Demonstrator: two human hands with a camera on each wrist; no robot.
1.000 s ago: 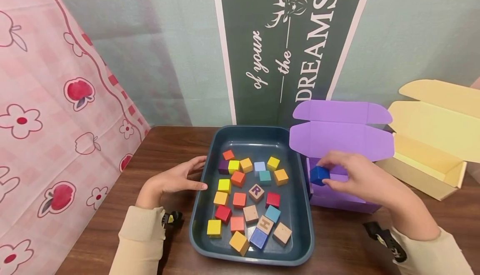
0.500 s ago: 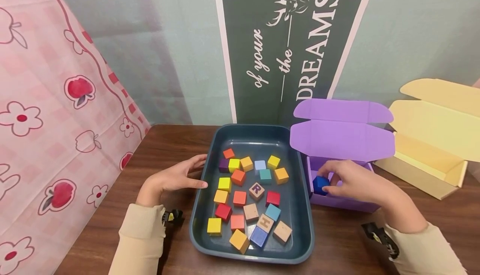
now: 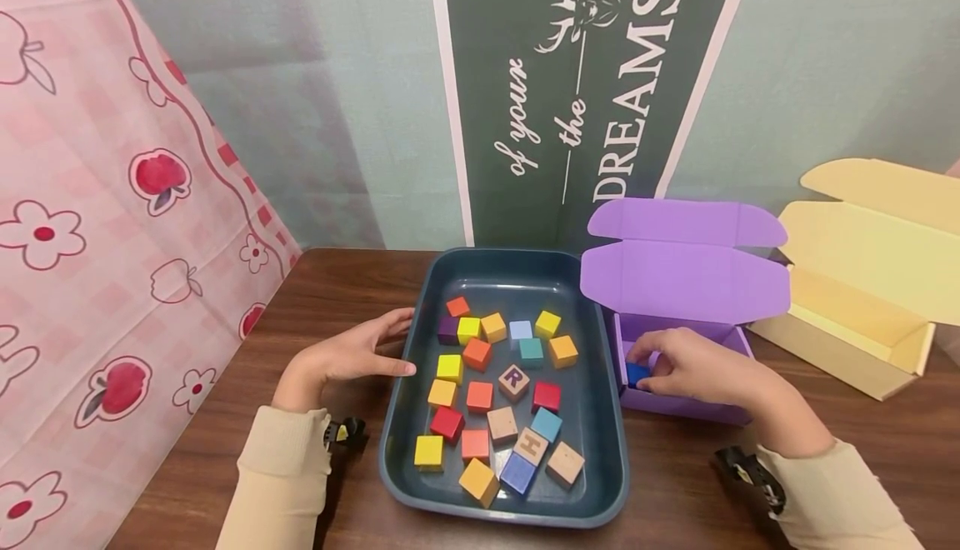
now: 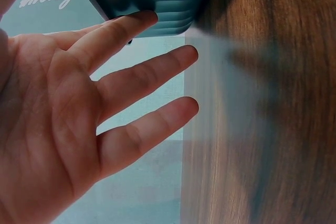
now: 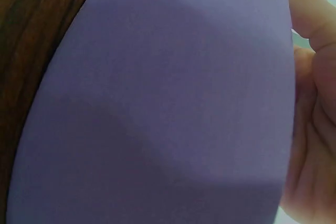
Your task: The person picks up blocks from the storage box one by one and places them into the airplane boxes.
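In the head view my right hand (image 3: 701,364) reaches into the open purple box (image 3: 686,283) and pinches a dark blue cube (image 3: 637,375) near the box's left wall. Most of that cube is hidden by the fingers and box wall. In the right wrist view the box's purple wall covers the fingertips. My left hand (image 3: 352,358) rests by the left rim of a dark teal tray (image 3: 615,450), its thumb at the rim. Its fingers are extended in the left wrist view, one reaching the tray's outer side. Several coloured cubes, among them a red cube (image 3: 546,397), lie in the tray.
A pale yellow box (image 3: 847,346) stands with its lid up, right of the purple one. Behind the wooden table (image 3: 330,283) hangs a green cloth with lettering (image 3: 562,117). A pink patterned cloth (image 3: 112,242) hangs at the left.
My right hand has lowered the dark blue cube from above the purple box down into it. The left hand and the cubes in the tray have stayed put.
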